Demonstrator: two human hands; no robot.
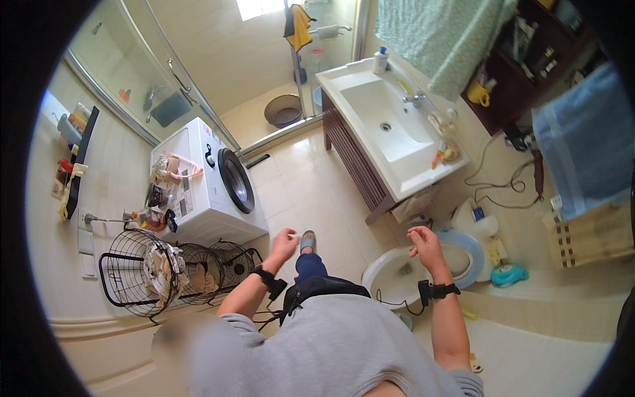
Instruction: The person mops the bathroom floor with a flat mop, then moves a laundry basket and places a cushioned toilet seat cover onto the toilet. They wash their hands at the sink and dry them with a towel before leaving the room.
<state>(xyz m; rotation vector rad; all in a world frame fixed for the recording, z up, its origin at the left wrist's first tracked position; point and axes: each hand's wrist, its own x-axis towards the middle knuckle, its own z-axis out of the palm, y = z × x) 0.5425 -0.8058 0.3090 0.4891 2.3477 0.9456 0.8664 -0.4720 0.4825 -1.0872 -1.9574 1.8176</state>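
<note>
My left hand [285, 244] hangs in the air beside the white front-loading washing machine [221, 218], its fingers loosely bent and holding nothing. Over the toilet bowl [389, 268] side, my right hand [425, 246] is raised with loosely curled fingers and nothing in it. Each wrist wears a black strap with a small device; cables run from them. A light blue seat cover [474, 250] lies beyond my right hand. Between the hands, one foot in a grey-blue slipper [308, 240] stands on the tiled floor [297, 193].
Ahead stands a white washbasin [384, 111] on a dark slatted cabinet. Wire baskets [119, 270] with clothes are at the left. A basin [284, 111] sits in the glass-walled shower. At the right are hanging towels [585, 144], a looped cord [516, 186] and a turquoise object [509, 275].
</note>
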